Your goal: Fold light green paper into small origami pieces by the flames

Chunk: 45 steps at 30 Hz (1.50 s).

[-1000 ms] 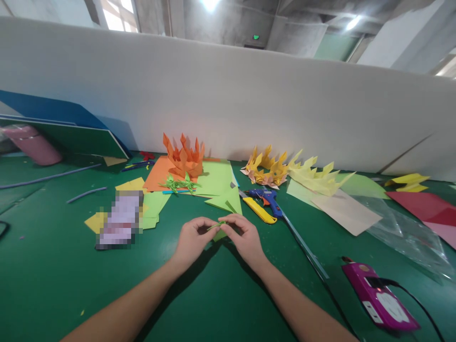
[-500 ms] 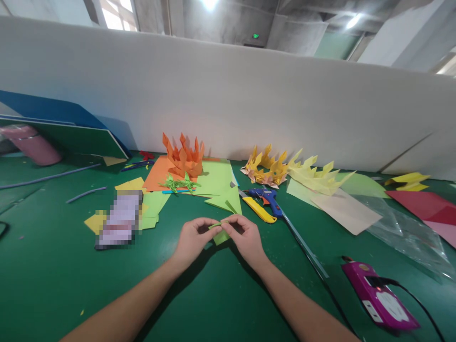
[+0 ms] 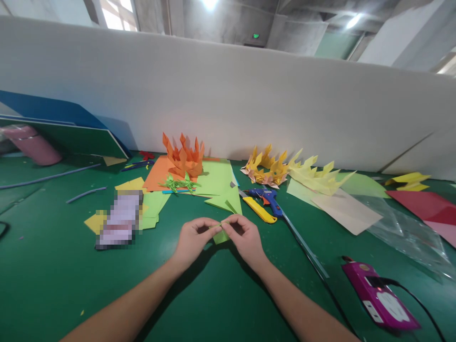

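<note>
My left hand (image 3: 193, 239) and my right hand (image 3: 245, 237) meet over the green table (image 3: 64, 280), both pinched on a small folded piece of light green paper (image 3: 220, 234). The fingertips of both hands touch at its top edge, and the paper's lower corner hangs between them just above the table. Behind my hands lie light green sheets (image 3: 218, 185), an orange paper crown (image 3: 184, 156) and small green folded shapes (image 3: 178, 183).
A yellow utility knife (image 3: 259, 208) and a blue glue gun (image 3: 268, 199) lie right of the green sheets. Yellow paper crowns (image 3: 285, 171), a long clear rod (image 3: 306, 249), plastic film (image 3: 406, 232), a magenta device with a cable (image 3: 379, 297) and a white partition wall (image 3: 228, 104) surround the spot.
My hands have drawn slightly closer together on the green paper, and its lower corner has shifted a little. Nothing else has moved.
</note>
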Each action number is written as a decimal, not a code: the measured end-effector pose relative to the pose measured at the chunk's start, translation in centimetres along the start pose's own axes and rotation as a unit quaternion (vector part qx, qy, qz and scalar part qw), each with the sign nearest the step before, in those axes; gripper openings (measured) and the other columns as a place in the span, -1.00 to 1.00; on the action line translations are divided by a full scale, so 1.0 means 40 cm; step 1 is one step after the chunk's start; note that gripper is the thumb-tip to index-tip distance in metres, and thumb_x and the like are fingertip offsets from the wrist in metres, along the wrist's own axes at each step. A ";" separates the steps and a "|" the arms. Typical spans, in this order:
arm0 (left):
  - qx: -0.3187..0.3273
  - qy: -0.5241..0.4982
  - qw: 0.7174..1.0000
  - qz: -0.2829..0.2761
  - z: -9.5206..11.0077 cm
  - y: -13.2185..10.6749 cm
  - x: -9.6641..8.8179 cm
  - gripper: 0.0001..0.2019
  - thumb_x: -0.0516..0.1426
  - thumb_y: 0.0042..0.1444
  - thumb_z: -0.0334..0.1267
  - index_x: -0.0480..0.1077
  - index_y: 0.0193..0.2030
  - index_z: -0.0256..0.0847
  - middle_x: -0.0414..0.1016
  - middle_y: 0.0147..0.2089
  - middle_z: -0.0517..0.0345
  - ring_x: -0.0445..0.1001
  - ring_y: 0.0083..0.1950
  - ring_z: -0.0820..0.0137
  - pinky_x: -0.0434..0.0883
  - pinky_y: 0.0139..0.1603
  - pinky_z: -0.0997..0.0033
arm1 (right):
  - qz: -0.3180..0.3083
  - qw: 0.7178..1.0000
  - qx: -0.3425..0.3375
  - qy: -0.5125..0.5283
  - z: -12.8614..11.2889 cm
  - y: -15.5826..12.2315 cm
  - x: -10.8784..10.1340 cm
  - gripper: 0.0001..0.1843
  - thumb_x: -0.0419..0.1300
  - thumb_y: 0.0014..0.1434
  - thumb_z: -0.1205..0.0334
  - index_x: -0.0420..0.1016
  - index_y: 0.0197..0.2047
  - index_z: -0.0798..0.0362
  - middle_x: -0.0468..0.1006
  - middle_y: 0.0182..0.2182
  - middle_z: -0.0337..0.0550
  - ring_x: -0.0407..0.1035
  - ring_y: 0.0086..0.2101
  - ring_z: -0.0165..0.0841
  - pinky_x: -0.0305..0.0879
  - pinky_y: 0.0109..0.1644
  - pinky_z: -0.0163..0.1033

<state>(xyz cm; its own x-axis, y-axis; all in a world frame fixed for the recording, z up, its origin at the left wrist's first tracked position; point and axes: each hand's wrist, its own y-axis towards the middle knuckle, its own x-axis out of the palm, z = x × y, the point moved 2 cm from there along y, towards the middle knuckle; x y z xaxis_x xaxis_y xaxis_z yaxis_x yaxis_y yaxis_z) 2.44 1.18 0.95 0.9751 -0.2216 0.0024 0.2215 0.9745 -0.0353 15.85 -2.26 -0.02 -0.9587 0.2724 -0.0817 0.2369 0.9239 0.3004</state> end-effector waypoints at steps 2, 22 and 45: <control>-0.005 -0.014 1.000 -0.002 0.000 -0.002 0.002 -0.84 0.29 -0.33 -0.19 0.48 -0.59 -0.22 0.54 -0.47 0.12 0.44 -0.40 0.39 0.39 -0.30 0.42 | -0.001 1.000 -0.012 -0.010 -0.001 -0.001 0.000 -0.88 0.18 0.01 0.19 0.43 -0.48 0.05 0.48 -0.50 -0.21 0.35 -0.44 -0.37 0.28 -0.32 -0.28; -0.024 -0.067 0.997 -0.044 0.000 -0.004 -0.003 -0.80 0.28 -0.26 -0.19 0.38 -0.58 -0.25 0.39 -0.55 0.26 0.28 -0.50 0.53 0.23 -0.43 0.53 | -0.029 0.997 0.044 0.051 0.004 0.005 -0.004 -0.83 0.18 -0.01 0.14 0.50 -0.50 0.04 0.52 -0.51 -0.20 0.36 -0.43 -0.36 0.28 -0.30 -0.27; 0.013 0.065 0.998 -0.011 -0.006 0.010 -0.005 -0.82 0.14 -0.14 -0.14 0.30 -0.51 -0.21 0.22 -0.61 0.36 0.16 -0.58 0.54 0.14 -0.54 0.52 | -0.032 0.994 0.100 -0.004 0.020 0.003 0.006 -0.79 0.20 -0.10 0.10 0.37 -0.58 0.07 0.32 -0.66 -0.33 0.18 -0.60 -0.47 0.17 -0.47 -0.34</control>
<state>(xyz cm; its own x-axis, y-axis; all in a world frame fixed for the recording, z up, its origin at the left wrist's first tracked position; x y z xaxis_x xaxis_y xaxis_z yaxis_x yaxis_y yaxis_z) 2.34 1.59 0.70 0.9614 -0.2443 -0.1265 0.2450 0.9695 -0.0107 15.78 -1.86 -0.74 -0.9718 0.2129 -0.1017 0.2030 0.9741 0.0997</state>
